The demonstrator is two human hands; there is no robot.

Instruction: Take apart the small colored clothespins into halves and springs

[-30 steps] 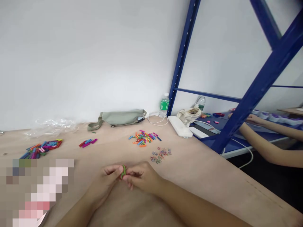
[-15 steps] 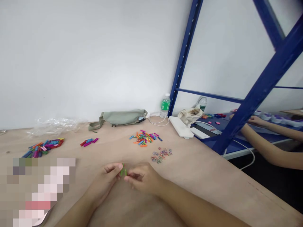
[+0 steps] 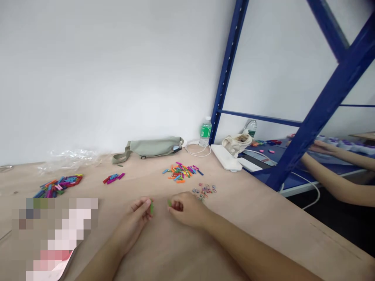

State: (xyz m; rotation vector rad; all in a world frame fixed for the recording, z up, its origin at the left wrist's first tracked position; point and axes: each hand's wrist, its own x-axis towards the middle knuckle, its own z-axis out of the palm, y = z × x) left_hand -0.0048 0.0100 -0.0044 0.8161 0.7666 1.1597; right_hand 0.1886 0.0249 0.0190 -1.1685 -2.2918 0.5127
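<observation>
My left hand (image 3: 139, 214) pinches a small green clothespin half (image 3: 151, 207) between thumb and fingers, just above the table. A hand's width to the right, my right hand (image 3: 187, 209) is closed with its fingertips on another small green piece (image 3: 169, 202), which looks like the matching half. Behind my right hand lies a loose heap of tiny metal springs (image 3: 206, 189), partly covered by the hand. Farther back is a pile of multicoloured clothespin pieces (image 3: 183, 171). Whether a spring is in either hand is too small to tell.
At left lie a larger clothespin pile (image 3: 60, 185), a small group (image 3: 113, 178) and a pixelated flat object (image 3: 61, 238). A grey-green waist bag (image 3: 155, 147), bottle (image 3: 206, 132), white power bank (image 3: 225, 157) and plastic wrap (image 3: 70, 158) line the back. A blue frame (image 3: 316, 97) and another person's arms (image 3: 331, 177) are right.
My hands have drawn apart; the green pieces that were close together are now separated, one in each hand. My right hand has moved right and slightly up. The view has shifted a little.
</observation>
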